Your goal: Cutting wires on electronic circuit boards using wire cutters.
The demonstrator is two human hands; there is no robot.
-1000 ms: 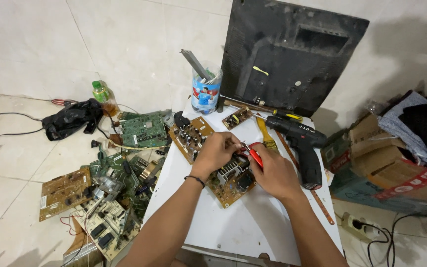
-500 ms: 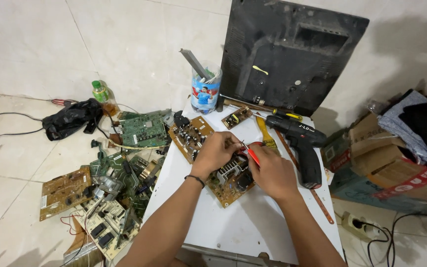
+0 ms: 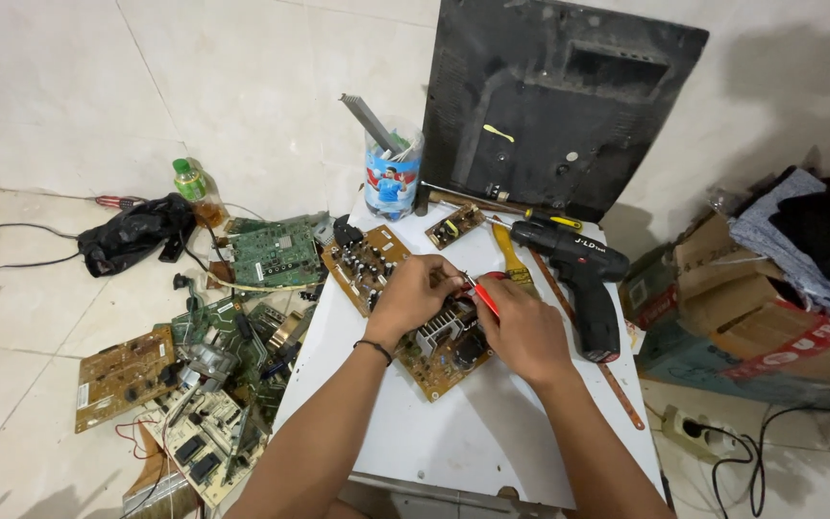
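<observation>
A brown circuit board with a metal heat sink lies on the white table. My left hand rests on the board's upper left part, fingers curled down onto it. My right hand grips a red-handled tool, its tip pointing up-left at the spot between both hands. A second brown circuit board lies just behind my left hand. What the left fingers pinch is hidden.
A black cordless drill and a yellow-handled brush lie right of my hands. A cup of tools and a black monitor back stand behind. Several circuit boards litter the floor at left; cardboard boxes sit at right.
</observation>
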